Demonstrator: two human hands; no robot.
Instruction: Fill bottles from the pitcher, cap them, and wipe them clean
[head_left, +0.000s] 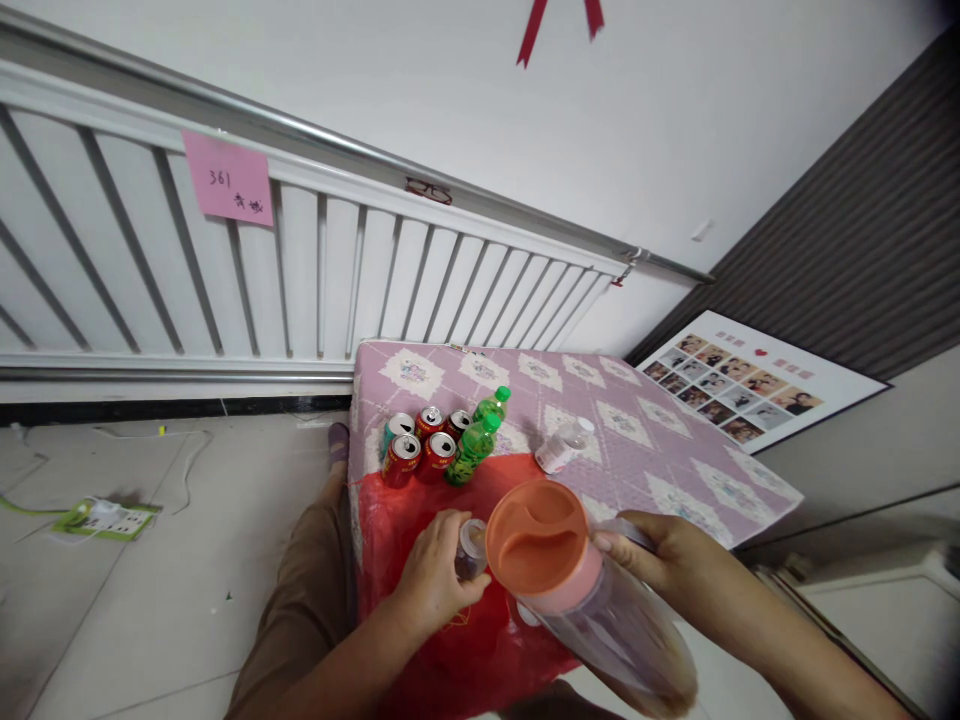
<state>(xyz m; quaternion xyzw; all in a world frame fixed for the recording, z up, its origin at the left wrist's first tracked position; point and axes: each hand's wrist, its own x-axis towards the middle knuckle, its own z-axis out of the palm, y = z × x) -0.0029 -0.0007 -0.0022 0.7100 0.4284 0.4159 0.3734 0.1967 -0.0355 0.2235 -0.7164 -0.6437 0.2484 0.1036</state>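
My left hand [439,570] is wrapped round a small clear bottle [471,548], whose open mouth faces up. My right hand [660,550] grips the handle of a clear plastic pitcher [622,630] with an orange lid [536,535]. The pitcher is tilted, its lid end towards the small bottle and right beside the mouth. Some brownish liquid shows low in the pitcher. Whether any liquid runs between the two cannot be made out. Under both hands lies a red plastic sheet [405,600]. A small white round thing [528,614] lies partly hidden behind the pitcher.
Several drink cans [439,457] and two green bottles [472,448] stand together on the purple patterned table cover [600,375]. A clear bottle with a white cap [564,446] is farther right. Behind is a white radiator [420,280]; a power strip [109,520] lies on the floor.
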